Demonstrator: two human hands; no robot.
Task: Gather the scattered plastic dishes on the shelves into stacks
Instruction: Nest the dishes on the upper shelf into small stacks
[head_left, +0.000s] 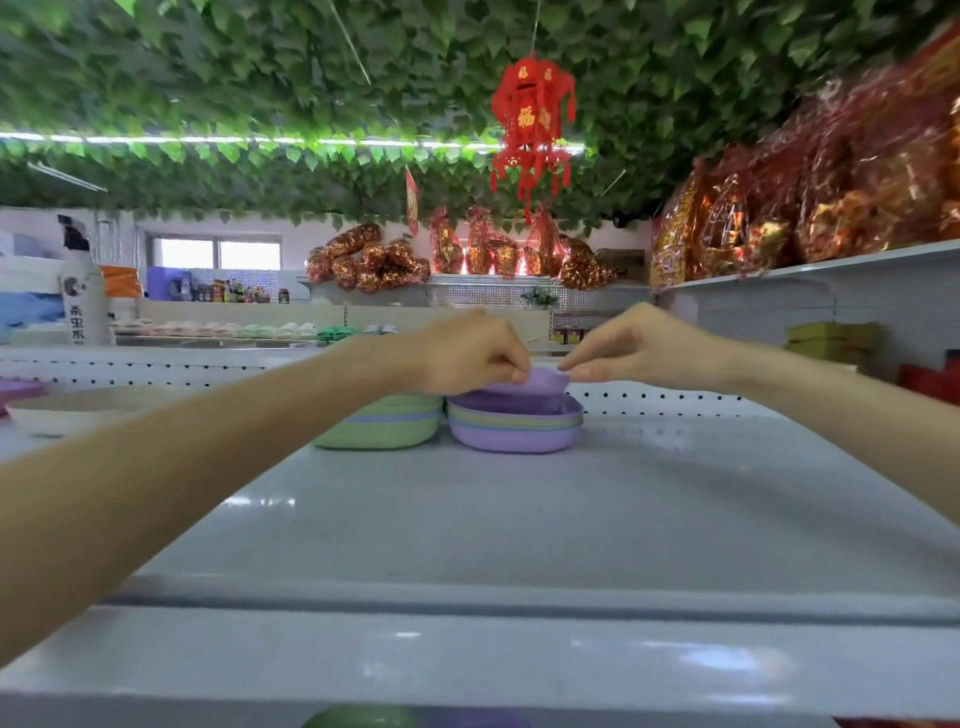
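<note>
One purple dish (537, 380) hangs just above the purple stack (514, 428) at the back of the grey shelf (519, 525). The left hand (467, 358) and right hand (641, 347) pinch its rim, one at each side. The step in hand looks like seating it on that stack. Next it needs lowering level, so that it nests. A green stack (382, 423) stands just beside, and a cream dish (78, 410) lies well apart to the left.

Purple dish (535, 382) partly behind left hand (467, 356)
</note>
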